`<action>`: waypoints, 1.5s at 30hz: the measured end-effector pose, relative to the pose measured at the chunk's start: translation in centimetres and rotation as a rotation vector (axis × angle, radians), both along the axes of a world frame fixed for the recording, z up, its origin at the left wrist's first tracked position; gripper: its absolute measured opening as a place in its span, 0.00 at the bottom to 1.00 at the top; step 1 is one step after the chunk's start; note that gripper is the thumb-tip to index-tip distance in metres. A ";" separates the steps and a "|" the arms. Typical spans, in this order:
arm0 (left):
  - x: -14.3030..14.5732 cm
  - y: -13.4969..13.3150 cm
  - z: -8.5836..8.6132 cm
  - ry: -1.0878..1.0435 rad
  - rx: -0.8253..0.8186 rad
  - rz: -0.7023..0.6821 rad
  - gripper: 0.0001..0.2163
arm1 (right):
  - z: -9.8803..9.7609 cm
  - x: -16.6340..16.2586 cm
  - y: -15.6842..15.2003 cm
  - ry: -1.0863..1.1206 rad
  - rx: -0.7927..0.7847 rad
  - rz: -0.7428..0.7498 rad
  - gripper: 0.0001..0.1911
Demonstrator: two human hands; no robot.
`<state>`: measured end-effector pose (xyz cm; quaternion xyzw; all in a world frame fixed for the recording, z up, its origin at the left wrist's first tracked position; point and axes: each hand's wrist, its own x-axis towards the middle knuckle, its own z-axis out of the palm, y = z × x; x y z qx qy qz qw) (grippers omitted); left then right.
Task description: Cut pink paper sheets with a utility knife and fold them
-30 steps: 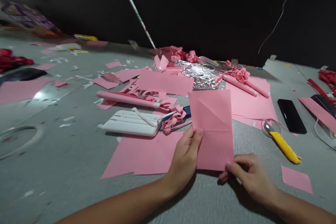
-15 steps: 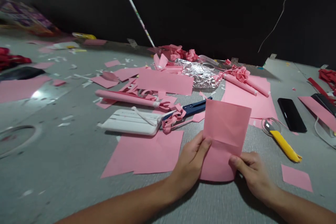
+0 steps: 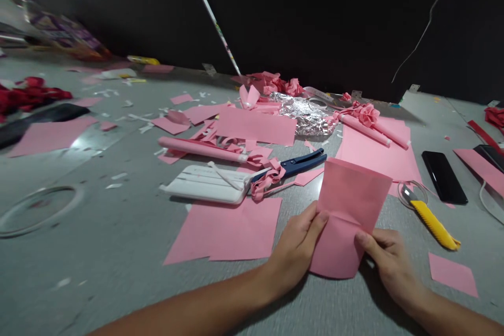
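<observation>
- Shifted rightward over the past second, a pink sheet (image 3: 348, 205) uncovers blue handles (image 3: 303, 163) beyond its left corner; the right hand (image 3: 388, 257) has climbed from the sheet's bottom corner to its right edge.
- The change leaves the sheet gripped from both sides near its crease (image 3: 343, 218), where it bends: the left hand (image 3: 297, 241) pinches one edge, the right hand the other.
- The sheet tilts up over a grey table (image 3: 129, 283); whether its lower edge touches cannot be told.
- Left of the sheet lie flat pink paper (image 3: 236, 231) and a white case (image 3: 207, 185); right of it, a yellow cutter (image 3: 435, 226) and black phone (image 3: 444, 177).
- Beyond the sheet, crumpled foil (image 3: 303, 113) glints amid pink scraps; behind everything rises a black wall (image 3: 315, 21).
</observation>
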<state>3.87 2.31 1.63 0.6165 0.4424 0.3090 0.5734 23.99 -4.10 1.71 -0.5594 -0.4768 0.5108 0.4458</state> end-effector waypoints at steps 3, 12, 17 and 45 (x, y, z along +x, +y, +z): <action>0.0 0.0 0.1 -0.005 0.012 -0.013 0.22 | 0.2 -0.1 0.0 0.011 -0.009 0.012 0.35; 0.1 -0.1 0.1 0.025 0.032 -0.103 0.20 | -0.8 0.2 -0.2 0.016 -0.076 -0.124 0.36; 0.1 0.0 0.2 0.015 0.027 -0.112 0.20 | -0.9 0.3 -0.2 0.010 -0.088 -0.119 0.37; -0.2 -0.4 0.1 0.164 0.238 -0.214 0.20 | 0.5 -0.4 0.4 0.398 -0.141 -0.322 0.30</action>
